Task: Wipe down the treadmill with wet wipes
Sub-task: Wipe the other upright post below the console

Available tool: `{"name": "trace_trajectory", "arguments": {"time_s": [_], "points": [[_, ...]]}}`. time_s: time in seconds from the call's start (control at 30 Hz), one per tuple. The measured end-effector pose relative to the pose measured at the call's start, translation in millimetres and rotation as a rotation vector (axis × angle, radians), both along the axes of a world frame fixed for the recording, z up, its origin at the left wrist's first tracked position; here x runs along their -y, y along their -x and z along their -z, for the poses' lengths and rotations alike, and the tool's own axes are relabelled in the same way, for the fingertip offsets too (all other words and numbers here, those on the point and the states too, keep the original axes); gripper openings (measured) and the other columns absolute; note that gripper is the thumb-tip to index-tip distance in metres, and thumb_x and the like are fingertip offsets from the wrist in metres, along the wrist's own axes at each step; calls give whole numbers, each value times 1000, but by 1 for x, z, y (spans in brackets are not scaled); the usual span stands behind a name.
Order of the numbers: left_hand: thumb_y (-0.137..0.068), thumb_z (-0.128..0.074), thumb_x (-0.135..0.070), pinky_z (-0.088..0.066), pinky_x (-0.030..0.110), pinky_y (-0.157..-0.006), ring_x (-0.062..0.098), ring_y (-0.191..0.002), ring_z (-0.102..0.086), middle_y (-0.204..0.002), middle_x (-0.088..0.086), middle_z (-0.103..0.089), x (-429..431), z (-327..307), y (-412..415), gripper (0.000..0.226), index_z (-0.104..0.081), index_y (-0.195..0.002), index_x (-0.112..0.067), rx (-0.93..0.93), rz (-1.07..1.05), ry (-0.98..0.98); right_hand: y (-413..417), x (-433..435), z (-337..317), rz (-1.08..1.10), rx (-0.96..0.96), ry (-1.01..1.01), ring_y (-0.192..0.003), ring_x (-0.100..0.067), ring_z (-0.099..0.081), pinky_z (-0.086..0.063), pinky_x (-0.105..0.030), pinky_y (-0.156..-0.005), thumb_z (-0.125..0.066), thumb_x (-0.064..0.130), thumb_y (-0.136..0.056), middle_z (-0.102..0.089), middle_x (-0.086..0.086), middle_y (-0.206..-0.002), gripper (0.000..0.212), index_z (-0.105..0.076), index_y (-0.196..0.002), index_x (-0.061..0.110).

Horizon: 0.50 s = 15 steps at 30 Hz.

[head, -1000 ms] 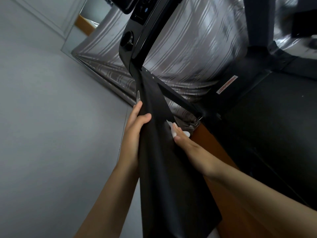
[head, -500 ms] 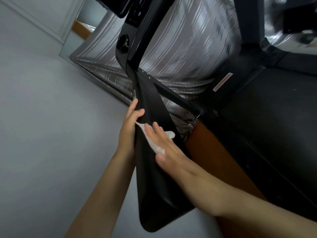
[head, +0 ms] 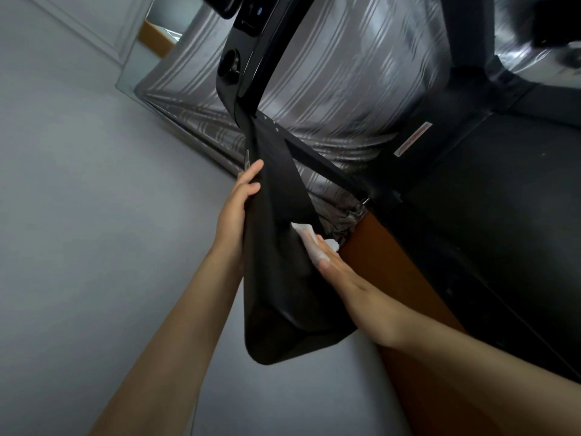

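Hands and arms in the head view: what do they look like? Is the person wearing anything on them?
Both are bare: the left hand and right hand show no gloves or rings, and the forearms show no sleeves, watch or bracelet up to the picture's edge. Part of the left hand is hidden behind the black treadmill arm, so that part cannot be checked.

Floor (head: 393,272): brown wood, seen as a narrow strip. Standing on it: black treadmill (head: 503,247), along the strip's right edge. Silver striped curtain (head: 345,89), hem bunched at the strip's far end.
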<state>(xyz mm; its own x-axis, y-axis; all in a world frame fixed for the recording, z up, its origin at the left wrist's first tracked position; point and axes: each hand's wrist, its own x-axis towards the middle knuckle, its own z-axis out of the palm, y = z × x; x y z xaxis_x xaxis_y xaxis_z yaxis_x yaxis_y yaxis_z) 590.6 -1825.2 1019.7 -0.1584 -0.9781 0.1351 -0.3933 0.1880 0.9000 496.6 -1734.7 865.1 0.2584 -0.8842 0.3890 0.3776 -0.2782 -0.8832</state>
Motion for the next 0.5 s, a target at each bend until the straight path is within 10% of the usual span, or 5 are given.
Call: {"name": "trace_trajectory", "arguments": {"time_s": [0.27, 0.5], "points": [[-98, -38, -10, -41, 28, -106, 19, -132, -48, -145, 5, -49, 3, 1, -3, 35, -59, -121, -27, -47, 10, -21, -1, -27, 7, -7, 106, -137, -136, 23, 7, 1, 2, -101, -19, 63, -87, 6, 34, -155, 71, -2, -153, 42], [-99, -37, -9, -35, 32, -113, 19, -134, -46, -147, 6, -48, 5, 2, -4, 36, -56, -127, -23, -24, 1, 5, -19, -53, 6, 119, 90, -5, -139, 21, -2, -3, -6, -114, -24, 68, -92, -6, 47, -148, 53, -7, -141, 59]]}}
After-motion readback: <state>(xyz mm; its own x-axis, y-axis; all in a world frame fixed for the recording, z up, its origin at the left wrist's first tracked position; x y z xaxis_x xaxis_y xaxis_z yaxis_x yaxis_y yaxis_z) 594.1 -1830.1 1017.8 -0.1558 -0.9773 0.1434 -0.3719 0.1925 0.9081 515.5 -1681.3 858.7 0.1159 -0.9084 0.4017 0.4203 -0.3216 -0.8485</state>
